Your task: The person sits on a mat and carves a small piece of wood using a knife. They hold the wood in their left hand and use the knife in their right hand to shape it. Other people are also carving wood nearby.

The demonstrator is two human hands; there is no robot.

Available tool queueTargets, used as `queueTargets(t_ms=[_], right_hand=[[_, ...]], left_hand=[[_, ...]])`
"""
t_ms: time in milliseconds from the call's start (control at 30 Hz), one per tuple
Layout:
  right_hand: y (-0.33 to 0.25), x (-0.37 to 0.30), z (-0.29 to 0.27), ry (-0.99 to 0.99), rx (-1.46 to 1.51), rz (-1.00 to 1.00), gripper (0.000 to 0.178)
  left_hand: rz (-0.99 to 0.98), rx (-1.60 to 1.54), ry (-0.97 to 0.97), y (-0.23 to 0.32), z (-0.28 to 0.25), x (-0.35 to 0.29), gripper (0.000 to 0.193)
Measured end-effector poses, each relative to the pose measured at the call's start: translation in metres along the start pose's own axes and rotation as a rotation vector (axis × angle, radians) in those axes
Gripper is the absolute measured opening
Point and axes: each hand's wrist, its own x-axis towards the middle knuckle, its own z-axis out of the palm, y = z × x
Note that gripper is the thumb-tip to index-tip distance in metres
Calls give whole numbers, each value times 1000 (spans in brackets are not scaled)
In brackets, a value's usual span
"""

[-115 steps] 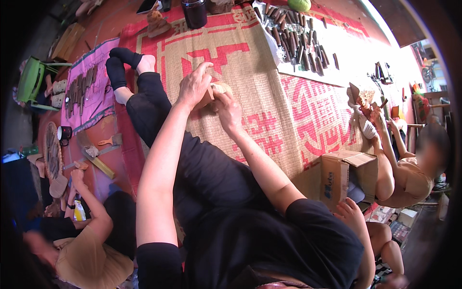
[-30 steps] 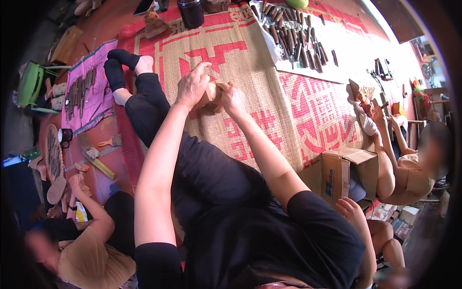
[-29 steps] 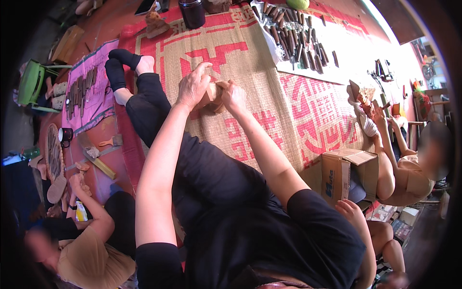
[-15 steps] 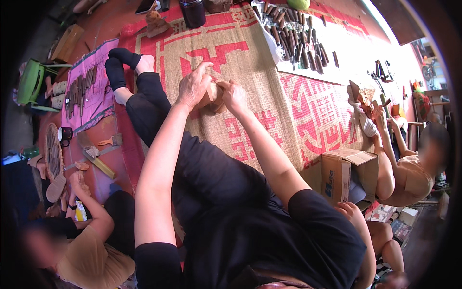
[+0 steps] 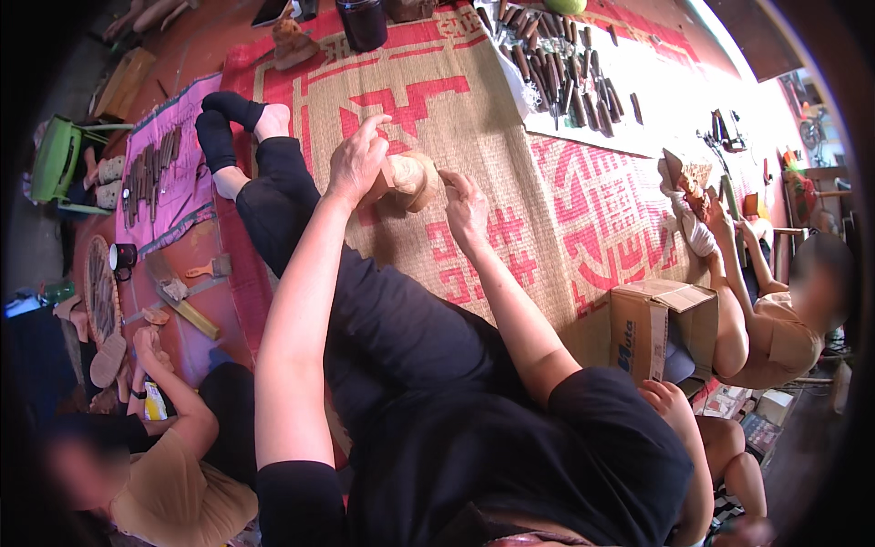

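A tan carved block [image 5: 407, 180] with a paler rounded top is held above the woven mat, between my stretched-out legs. My left hand [image 5: 358, 166] grips its left side, with the index finger pointing up and away from it. Just right of the block, my right hand [image 5: 466, 206] hangs apart from it, fingers loosely bent and spread. I make out nothing in that hand. The block's left side is hidden behind my left fingers.
Many dark-handled carving tools [image 5: 574, 82] lie on a white sheet at the far right. More tools rest on a pink cloth [image 5: 187, 173] at left. A cardboard box [image 5: 645, 319] stands right of me. A dark jar [image 5: 364, 23] stands ahead. Co-workers sit at both sides.
My right hand has come off the block and moved right and down, uncovering its pale top. My left hand has shifted slightly left, still on the block.
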Motion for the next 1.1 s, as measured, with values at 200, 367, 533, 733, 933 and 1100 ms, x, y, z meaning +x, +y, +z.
queueTargets(t_ms=[200,367,533,733,933,1100], right_hand=[[-14,27,28,-190,-200,40,28],[-6,47,32,-241,-207,6,27],[-2,-6,19,-137,-20,5,25],[0,28,25,-182,-163,26,28],[-12,57,24,-282,-288,-12,31],[3,15,18,-175,-273,-52,27]], left_hand=[[-134,-74,-41,1,1,-2,35],[-142,-86,-18,6,-1,3,35],[-180,-60,-41,6,-6,4,34],[56,129,-29,-2,-9,-1,20],[-44,64,-80,3,-6,3,24],[-271,-128,-60,14,-6,6,37]])
